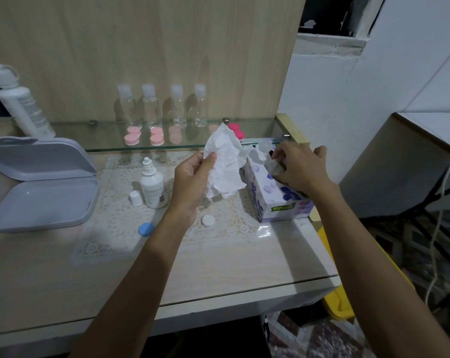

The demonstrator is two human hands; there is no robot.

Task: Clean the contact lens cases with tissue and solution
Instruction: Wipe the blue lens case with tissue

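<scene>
Both forearms reach forward over the worktop (244, 267), the left one angled up from the lower left, the right one from the lower right corner. The left hand (190, 182) is raised above the lace mat (226, 226), thumb and fingers pinching a crumpled white tissue (226, 164) that hangs down past the palm. The right hand (298, 169) lies palm down on top of the tissue box (273, 200), fingers curled round the tissue (262, 153) sticking out of the slot. The box stands at the right edge of the worktop, just beside the held tissue. At the left a grey case (40, 200) lies open, its lid (38, 158) tipped back; nothing shows inside it. A tall white bottle (22, 104) leans at the far left by the glass shelf (167, 148). On that shelf stand four clear bottles (151, 107) in a row against the wooden back panel; whether they hold liquid I cannot tell. In front of them lie pale pink lens cases (132, 135) and a brighter pink one (236, 130), partly hidden by the tissue. Left of the left hand the solution bottle (154, 184) stands upright with its nozzle bare, its white cap (136, 198) upright just beside it. Nearer, a blue lid (146, 229) lies left of the left forearm and a white lid (208, 220) right of it, both on the mat.
</scene>
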